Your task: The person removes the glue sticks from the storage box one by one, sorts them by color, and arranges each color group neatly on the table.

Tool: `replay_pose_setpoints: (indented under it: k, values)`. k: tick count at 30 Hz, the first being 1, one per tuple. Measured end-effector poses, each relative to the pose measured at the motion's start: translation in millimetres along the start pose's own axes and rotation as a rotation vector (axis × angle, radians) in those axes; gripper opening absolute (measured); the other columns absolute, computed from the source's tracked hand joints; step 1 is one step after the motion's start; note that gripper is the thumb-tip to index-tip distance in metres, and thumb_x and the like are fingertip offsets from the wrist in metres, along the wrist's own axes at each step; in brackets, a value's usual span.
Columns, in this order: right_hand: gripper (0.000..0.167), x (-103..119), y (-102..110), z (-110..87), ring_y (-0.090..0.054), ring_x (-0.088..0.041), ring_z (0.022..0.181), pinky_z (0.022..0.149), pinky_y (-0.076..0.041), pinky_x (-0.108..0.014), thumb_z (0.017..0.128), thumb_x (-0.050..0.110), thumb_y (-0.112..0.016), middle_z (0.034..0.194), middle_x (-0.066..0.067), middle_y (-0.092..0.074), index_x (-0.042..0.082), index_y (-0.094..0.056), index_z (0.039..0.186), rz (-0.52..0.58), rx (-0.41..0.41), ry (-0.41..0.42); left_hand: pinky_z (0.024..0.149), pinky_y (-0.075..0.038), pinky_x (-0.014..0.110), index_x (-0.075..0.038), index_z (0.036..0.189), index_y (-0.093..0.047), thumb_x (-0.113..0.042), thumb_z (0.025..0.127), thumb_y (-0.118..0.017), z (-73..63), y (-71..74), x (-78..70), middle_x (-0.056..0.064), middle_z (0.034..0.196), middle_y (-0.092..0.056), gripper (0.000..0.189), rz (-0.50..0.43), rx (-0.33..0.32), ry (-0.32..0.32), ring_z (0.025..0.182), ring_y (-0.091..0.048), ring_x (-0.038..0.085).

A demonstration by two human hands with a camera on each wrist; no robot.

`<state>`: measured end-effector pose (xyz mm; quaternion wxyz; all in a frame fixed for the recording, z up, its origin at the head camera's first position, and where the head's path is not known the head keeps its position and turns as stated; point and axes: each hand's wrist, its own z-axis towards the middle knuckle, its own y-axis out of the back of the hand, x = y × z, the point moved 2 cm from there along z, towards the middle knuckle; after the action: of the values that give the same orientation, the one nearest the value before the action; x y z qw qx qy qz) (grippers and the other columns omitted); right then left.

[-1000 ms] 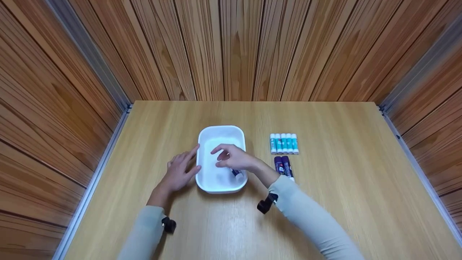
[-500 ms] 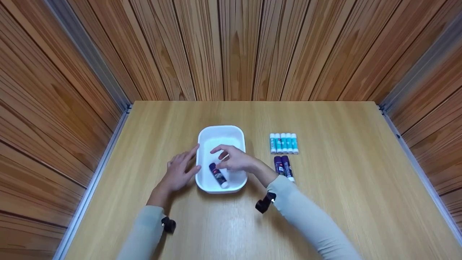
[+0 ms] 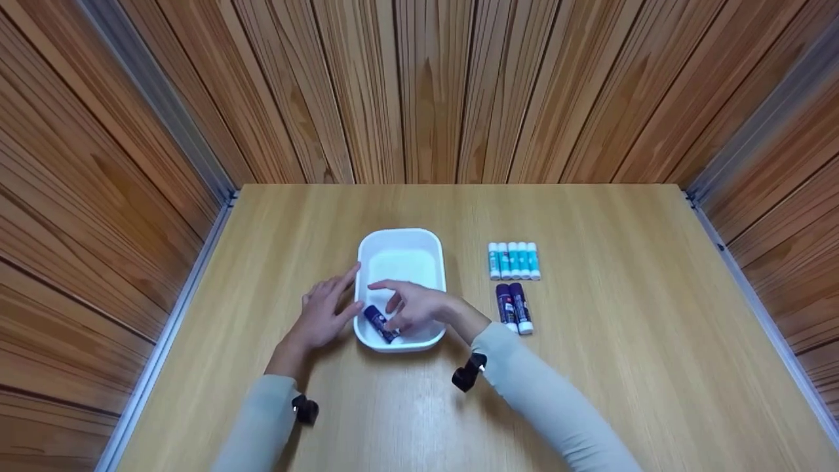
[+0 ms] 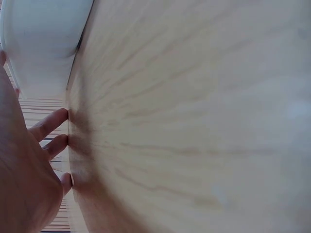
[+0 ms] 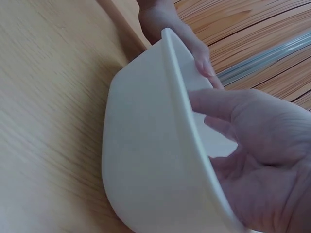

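Observation:
A white plastic tray (image 3: 401,259) stands mid-table, and a dark purple glue stick (image 3: 379,321) lies tilted inside by its left wall, near the front. My right hand (image 3: 419,307) is over the tray, forefinger stretched out and thumb low. The thumb tip is at or just over the glue stick, its near end partly covered; contact is unclear. In the right wrist view the tray wall (image 5: 141,131) hides the stick. My left hand (image 3: 323,311) rests against the tray's left rim with spread fingers; in the left wrist view several fingertips (image 4: 58,116) touch the table.
Right of the tray, two purple glue sticks (image 3: 520,308) lie side by side. Behind them is a row of several white-and-teal glue sticks (image 3: 514,261). Wood-panelled walls (image 3: 429,92) close off the table's back and sides.
The purple glue stick came out from under the right hand and shifted left to the tray's wall. The right hand followed forward-left, then lower toward it. The left hand stayed put.

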<state>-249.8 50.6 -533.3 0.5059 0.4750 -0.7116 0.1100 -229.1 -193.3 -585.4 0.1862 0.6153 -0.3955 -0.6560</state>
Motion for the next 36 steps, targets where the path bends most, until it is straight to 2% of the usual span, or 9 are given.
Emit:
replay_pose_setpoints:
  k: [4, 10, 15, 21, 26, 36]
  values:
    - [0.088, 0.4, -3.4, 3.3, -0.071, -0.022, 0.112, 0.092, -0.064, -0.034, 0.104, 0.009, -0.079, 0.145, -0.018, -0.064, 0.031, -0.036, 0.178, -0.020, 0.038, -0.019, 0.132, -0.014, 0.076, -0.045, 0.181, -0.019, -0.056, 0.112, -0.059, 0.4, -0.9, 0.7, 0.009, 0.185, -0.038, 0.080, 0.001, -0.005, -0.006, 0.170, -0.033, 0.045]
    - [0.088, 1.3, -5.5, 7.8, -0.071, -0.020, 0.106, 0.084, -0.061, -0.029, 0.103, 0.007, -0.080, 0.133, -0.016, -0.071, 0.028, -0.038, 0.177, -0.078, 0.047, -0.008, 0.131, -0.016, 0.075, -0.045, 0.181, -0.019, -0.057, 0.111, -0.060, 0.1, -1.0, 1.4, 0.010, 0.184, -0.040, 0.081, 0.002, -0.006, -0.005, 0.169, -0.034, 0.045]
    - [0.076, 1.5, -5.3, 9.7, -0.068, -0.018, 0.099, 0.082, -0.056, -0.028, 0.104, 0.007, -0.079, 0.120, -0.010, -0.070, 0.023, -0.049, 0.172, -0.128, 0.056, 0.015, 0.131, -0.017, 0.074, -0.046, 0.180, -0.019, -0.063, 0.111, -0.058, 0.2, 0.9, 0.8, 0.010, 0.183, -0.041, 0.081, 0.002, -0.007, -0.003, 0.169, -0.035, 0.044]
    - [0.065, 0.9, -5.0, 7.8, -0.069, -0.018, 0.092, 0.081, -0.058, -0.029, 0.102, 0.004, -0.079, 0.107, -0.005, -0.067, 0.019, -0.057, 0.162, -0.120, 0.084, 0.043, 0.128, -0.022, 0.072, -0.047, 0.180, -0.019, -0.068, 0.109, -0.056, 1.1, 0.1, 0.5, 0.010, 0.182, -0.043, 0.082, 0.018, -0.009, -0.002, 0.167, -0.037, 0.043]
    - [0.065, 0.6, -3.5, 6.5, -0.069, -0.017, 0.094, 0.083, -0.059, -0.030, 0.101, 0.005, -0.081, 0.110, -0.005, -0.070, 0.023, -0.057, 0.158, -0.098, 0.093, 0.044, 0.127, -0.022, 0.071, -0.047, 0.180, -0.021, -0.069, 0.109, -0.056, 0.8, 0.1, -0.1, 0.011, 0.182, -0.043, 0.082, 0.020, -0.019, -0.004, 0.167, -0.038, 0.044]
    - [0.065, 0.6, -3.0, 3.2, -0.069, -0.017, 0.091, 0.079, -0.058, -0.028, 0.102, 0.006, -0.080, 0.112, -0.005, -0.068, 0.028, -0.057, 0.158, -0.070, 0.124, 0.011, 0.129, -0.022, 0.071, -0.050, 0.180, -0.018, -0.070, 0.109, -0.057, 0.2, 0.6, 0.1, 0.010, 0.183, -0.042, 0.083, 0.013, -0.006, -0.004, 0.168, -0.036, 0.044]
